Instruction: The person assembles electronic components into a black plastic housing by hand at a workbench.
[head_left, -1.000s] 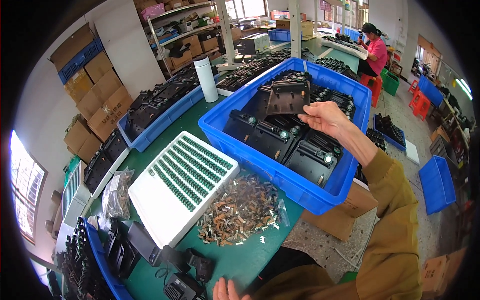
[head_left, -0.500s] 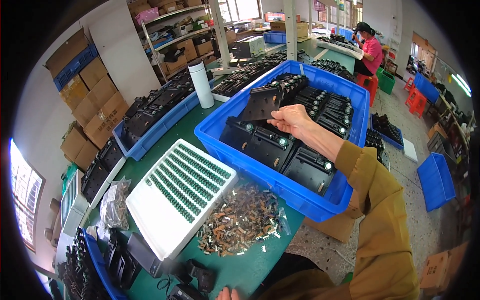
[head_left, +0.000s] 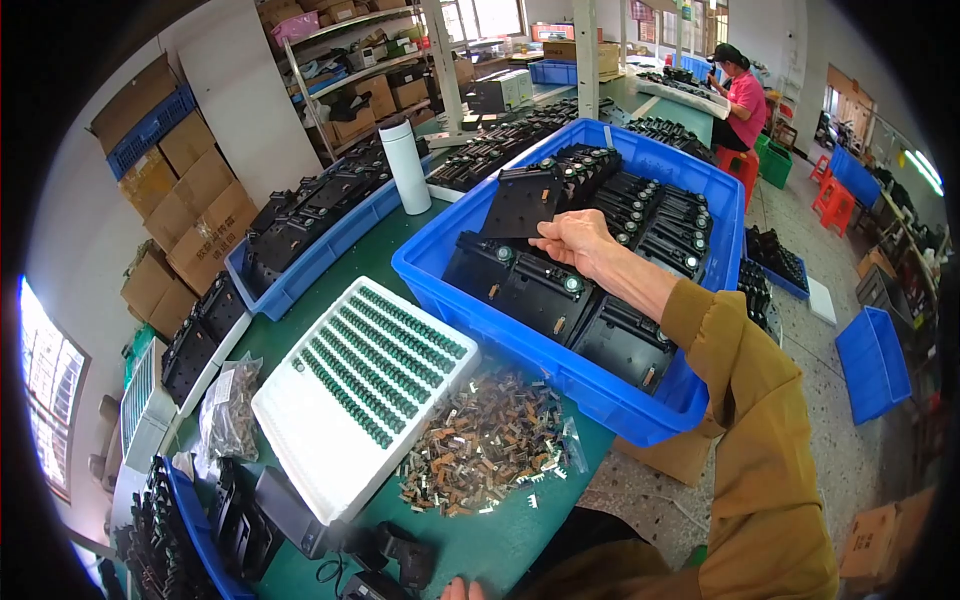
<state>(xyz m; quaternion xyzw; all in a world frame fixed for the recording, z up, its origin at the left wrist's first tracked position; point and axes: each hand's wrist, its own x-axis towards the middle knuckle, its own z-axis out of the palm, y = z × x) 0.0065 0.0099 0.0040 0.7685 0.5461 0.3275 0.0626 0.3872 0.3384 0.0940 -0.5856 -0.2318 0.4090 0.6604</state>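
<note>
My right hand (head_left: pixel 575 240) is closed on one edge of a flat black plastic housing (head_left: pixel 522 205) with small copper-coloured contacts. The housing is tilted above the left part of a blue plastic bin (head_left: pixel 560 366), which holds rows of similar black housings (head_left: pixel 620 335), several with round green-and-silver parts. Only the fingertips of my left hand (head_left: pixel 460 589) show at the lower edge, near the table edge; they look extended and hold nothing visible. To the left of the bin are a white foam tray (head_left: pixel 320 440) with rows of small green round parts and a loose pile of small metal contacts (head_left: pixel 485 440).
A white bottle (head_left: pixel 405 168) stands behind the bin. At left are a blue tray (head_left: pixel 290 290) of black housings and a plastic bag (head_left: pixel 230 415) of small parts. Black devices (head_left: pixel 385 560) lie near the front edge. A person in pink (head_left: pixel 743 98) sits farther back.
The blue bin appears slightly farther right. My right hand and the housing have barely shifted, and the grip is the same. The left fingertips remain at the lower edge.
</note>
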